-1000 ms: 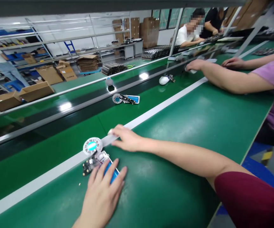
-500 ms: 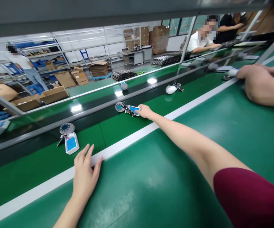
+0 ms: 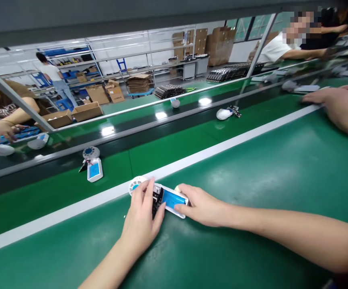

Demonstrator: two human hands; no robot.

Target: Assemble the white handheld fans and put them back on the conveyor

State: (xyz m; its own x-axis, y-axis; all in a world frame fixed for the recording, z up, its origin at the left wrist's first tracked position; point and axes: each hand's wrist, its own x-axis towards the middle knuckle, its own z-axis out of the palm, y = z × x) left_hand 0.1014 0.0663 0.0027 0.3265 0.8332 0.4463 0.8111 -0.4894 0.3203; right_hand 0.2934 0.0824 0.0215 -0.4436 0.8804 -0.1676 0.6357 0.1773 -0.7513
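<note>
A white device with a blue inner part, a round slotted head and a dark circuit board lies over the green work surface, near the white strip. My right hand grips its right end, thumb over the blue part. At its other end, my left hand is closed round the circuit board and the neck by the round head, covering part of both. Further left on the green belt, a similar opened device rests with its board hanging at the side.
Another white unit lies on the belt beyond. A co-worker's hand and forearm reach in at the right. A metal rail runs behind the belt; people and open cartons are past it.
My right hand has drawn the device from the belt toward me onto the near surface. My left hand has moved right and closed on it. The view has shifted somewhat.
</note>
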